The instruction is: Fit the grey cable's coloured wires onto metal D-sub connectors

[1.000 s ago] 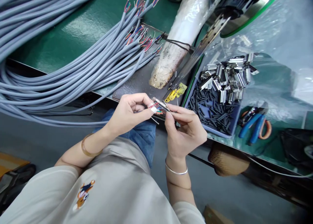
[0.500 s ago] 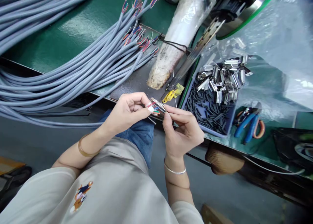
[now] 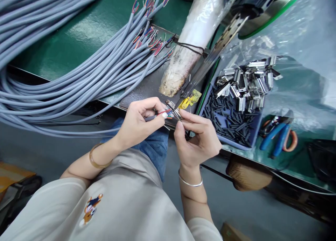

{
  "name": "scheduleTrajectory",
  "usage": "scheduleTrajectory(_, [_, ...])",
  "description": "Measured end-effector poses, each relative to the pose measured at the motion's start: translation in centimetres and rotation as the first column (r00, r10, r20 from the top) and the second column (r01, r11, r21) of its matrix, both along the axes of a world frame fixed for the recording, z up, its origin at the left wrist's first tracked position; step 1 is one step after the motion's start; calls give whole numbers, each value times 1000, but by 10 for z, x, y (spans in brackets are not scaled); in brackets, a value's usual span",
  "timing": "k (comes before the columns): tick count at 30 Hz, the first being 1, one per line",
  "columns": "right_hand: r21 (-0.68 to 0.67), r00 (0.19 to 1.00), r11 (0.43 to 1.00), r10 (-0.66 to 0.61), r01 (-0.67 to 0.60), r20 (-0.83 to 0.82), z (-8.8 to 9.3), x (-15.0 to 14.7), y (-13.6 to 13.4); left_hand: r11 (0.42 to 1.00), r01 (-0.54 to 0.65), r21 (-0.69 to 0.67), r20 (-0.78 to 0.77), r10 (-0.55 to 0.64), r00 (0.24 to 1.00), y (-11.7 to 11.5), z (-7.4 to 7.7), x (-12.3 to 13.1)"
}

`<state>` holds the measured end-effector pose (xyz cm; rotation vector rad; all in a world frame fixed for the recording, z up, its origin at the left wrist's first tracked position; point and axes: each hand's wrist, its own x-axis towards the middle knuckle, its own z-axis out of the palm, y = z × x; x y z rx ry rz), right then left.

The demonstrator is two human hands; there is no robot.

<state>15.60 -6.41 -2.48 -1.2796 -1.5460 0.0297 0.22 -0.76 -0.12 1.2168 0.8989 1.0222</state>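
My left hand (image 3: 143,120) is closed around the end of a grey cable (image 3: 150,118), with thin coloured wires (image 3: 168,115) fanning out past the thumb and fingertip. My right hand (image 3: 198,136) pinches one end of a metal multi-pin connector (image 3: 172,109) between thumb and forefinger. The wires lie against the connector's row of contacts; whether any is fixed to it I cannot tell. Just beyond the connector is a soldering iron (image 3: 193,83) on a stand, its tip side close to a yellow clip (image 3: 187,102).
Many grey cables (image 3: 105,71) with stripped ends lie at left. A wrapped white roll (image 3: 186,45) stands behind my hands. To the right, a blue tray (image 3: 243,147) holds black tubes (image 3: 231,120) and metal connectors (image 3: 252,81). Blue-handled cutters (image 3: 275,137) lie beside it.
The connector has turned slightly between my hands, and its contacts show more clearly. Both hands keep their grips. The whole view has shifted a little.
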Motion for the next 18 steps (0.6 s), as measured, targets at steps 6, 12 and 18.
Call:
scheduleTrajectory(6, [9,997,1000,-31,30,64,6,1,1,1000,-2,5,41,2,999,2,3,0])
scheduleTrajectory(12, [50,987,998,-51,44,151,2,1,-2,996,43,-75,49,-39,998,5,-1,-2])
scheduleTrajectory(18, [-11,1000,1000,-12,12,5,-1,-1,-3,989,61,-135,69,-52,996,3,-1,-4])
